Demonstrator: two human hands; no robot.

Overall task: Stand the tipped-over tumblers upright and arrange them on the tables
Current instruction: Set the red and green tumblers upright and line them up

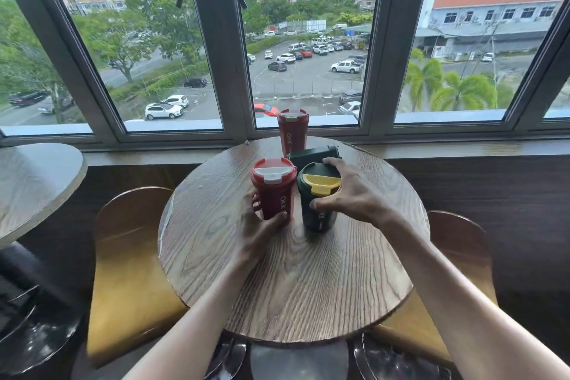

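Left hand [260, 227] gripping upright red tumbler [273, 191]; right hand [354, 194] clasping upright green tumbler [317, 197].

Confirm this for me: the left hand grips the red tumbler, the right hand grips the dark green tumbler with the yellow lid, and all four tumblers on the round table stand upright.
Not all four. The head view shows the second dark green tumbler lying on its side behind the right hand. The left hand does grip the red tumbler, the right the green tumbler with the yellow lid; the far red tumbler stands upright on the round table.

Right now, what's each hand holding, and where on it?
Left hand grips the near red tumbler low on its body. Right hand grips the green tumbler around its upper rim, by the lid. Both stand upright.
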